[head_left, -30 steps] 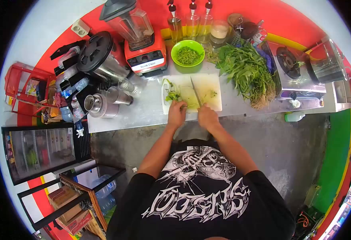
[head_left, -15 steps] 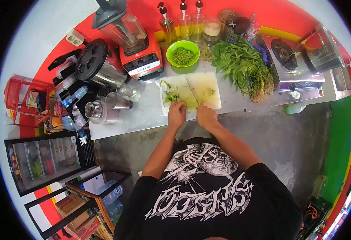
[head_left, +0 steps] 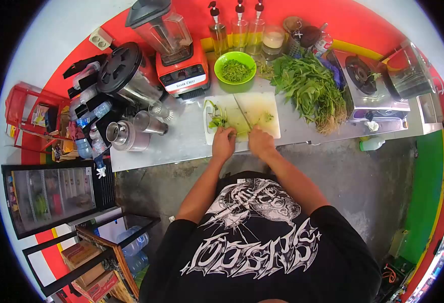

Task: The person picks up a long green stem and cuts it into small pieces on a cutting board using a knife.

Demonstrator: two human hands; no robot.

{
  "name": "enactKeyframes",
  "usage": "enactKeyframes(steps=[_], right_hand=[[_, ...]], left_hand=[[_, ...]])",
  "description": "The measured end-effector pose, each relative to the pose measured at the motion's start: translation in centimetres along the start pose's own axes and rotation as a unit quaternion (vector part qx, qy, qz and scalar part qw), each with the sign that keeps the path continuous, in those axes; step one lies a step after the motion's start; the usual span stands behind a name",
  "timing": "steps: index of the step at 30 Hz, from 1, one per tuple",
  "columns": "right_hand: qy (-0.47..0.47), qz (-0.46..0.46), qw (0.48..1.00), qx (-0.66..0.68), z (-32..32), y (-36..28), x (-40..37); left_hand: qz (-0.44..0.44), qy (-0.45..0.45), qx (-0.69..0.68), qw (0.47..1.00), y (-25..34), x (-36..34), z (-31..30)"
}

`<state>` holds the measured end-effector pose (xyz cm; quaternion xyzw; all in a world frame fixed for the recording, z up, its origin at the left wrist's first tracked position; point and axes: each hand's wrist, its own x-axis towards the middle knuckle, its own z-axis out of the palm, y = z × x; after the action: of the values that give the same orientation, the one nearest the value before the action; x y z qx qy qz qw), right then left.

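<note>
"So, where is the long, thin metal knife (head_left: 242,111)?"

"It is over the white, flat, four-sided cutting board (head_left: 257,101), on the shiny grey metal tabletop (head_left: 181,139)."

"Can you see all of it?"

"No. The bare right hand (head_left: 261,142) hides the handle. That grip is closed around it."

"And the bare left hand (head_left: 224,143)?"

"It is at the near edge of the board, by the thin green leafy stems (head_left: 216,120). Its fingertips are hard to make out, so I cannot tell if that grip is apart or together."

"Which way does the knife point?"

"Away from the person and a bit to the left. Its long side makes a slanted line, from the right hand up to the far edge of the board."

"What is past the board?"

"A round, bright green bowl (head_left: 235,86) with small cut greens (head_left: 234,71). The big red and clear blender (head_left: 182,76) is left of it, and the picture's top cuts off its dark lid."
</note>
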<state>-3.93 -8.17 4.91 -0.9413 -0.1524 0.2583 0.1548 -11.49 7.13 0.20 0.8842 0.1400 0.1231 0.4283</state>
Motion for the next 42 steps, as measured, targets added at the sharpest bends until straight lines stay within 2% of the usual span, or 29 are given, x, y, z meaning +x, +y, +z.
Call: enactKeyframes(steps=[2, 8, 14, 20, 24, 29, 33, 35, 37, 40, 42], right_hand=[[-0.006, -0.035, 0.998, -0.055, 0.0, 0.0, 1.0], [-0.004, 0.011, 1.0, -0.019, 0.5, -0.3, -1.5], [-0.023, -0.025, 0.998, -0.053, -0.8, -1.1, -0.2], [-0.011, 0.007, 1.0, 0.006, 0.6, -0.6, -1.7], [-0.033, -0.003, 0.999, -0.022, -0.6, -1.4, -1.0], [-0.016, -0.01, 1.0, -0.018, 1.5, -0.3, -1.2], [-0.012, 0.014, 1.0, -0.021, -0.1, -0.8, -0.7], [-0.012, -0.035, 0.998, -0.053, -0.7, -0.6, -0.1], [0.001, -0.042, 0.997, -0.068, -0.8, -1.1, -0.6], [0.006, -0.025, 0.998, -0.059, 1.1, -0.9, -1.1], [0.042, 0.01, 0.999, -0.031, 1.7, -1.4, -1.5]], left_hand=[[0.005, -0.007, -0.009, 1.0, -0.2, -0.1, 0.0], [-0.009, -0.015, 0.005, 1.0, 0.1, -0.1, 0.0], [-0.004, -0.024, 0.02, 0.999, 0.1, 0.0, -0.3], [-0.023, -0.012, 0.001, 1.0, 0.9, -0.4, -0.4], [-0.023, 0.0, -0.004, 1.0, 0.5, -0.5, -0.1], [0.012, 0.016, 0.019, 1.0, -0.1, -0.4, 0.0], [0.016, 0.017, 0.021, 0.999, 0.8, -0.4, -0.3], [-0.002, -0.003, 0.003, 1.0, 0.9, -0.5, -0.6], [0.009, 0.01, -0.007, 1.0, 0.7, -0.5, -0.5], [-0.008, 0.001, -0.014, 1.0, 0.6, -0.6, -0.2], [0.006, 0.016, 0.014, 1.0, 0.5, -0.5, -0.1]])
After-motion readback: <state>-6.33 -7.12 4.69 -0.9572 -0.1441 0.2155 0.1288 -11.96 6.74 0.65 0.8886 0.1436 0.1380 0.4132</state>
